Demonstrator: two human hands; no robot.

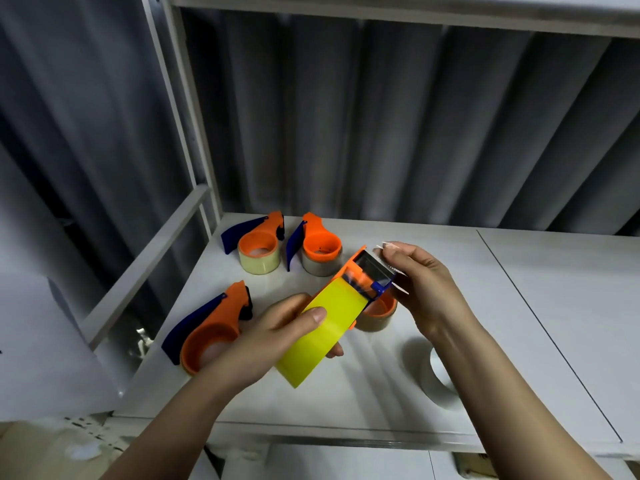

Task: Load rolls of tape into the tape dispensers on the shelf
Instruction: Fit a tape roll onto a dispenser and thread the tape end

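Left hand (pixel 277 327) grips light, rigid dispenser (pixel 360 282) by its slick yellow roll (pixel 322 336); right hand (pixel 420 285) pinches limp, sticky tape end beside the blade.

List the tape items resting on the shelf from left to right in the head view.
Near-left dispenser → back-left dispenser → back-right dispenser → loose clear roll. The brown roll behind the held dispenser is left out, mostly hidden.

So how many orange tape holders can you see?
5. Two dispensers at the back of the shelf, one front left, one held in both hands, and one partly hidden behind it. More may be hidden.
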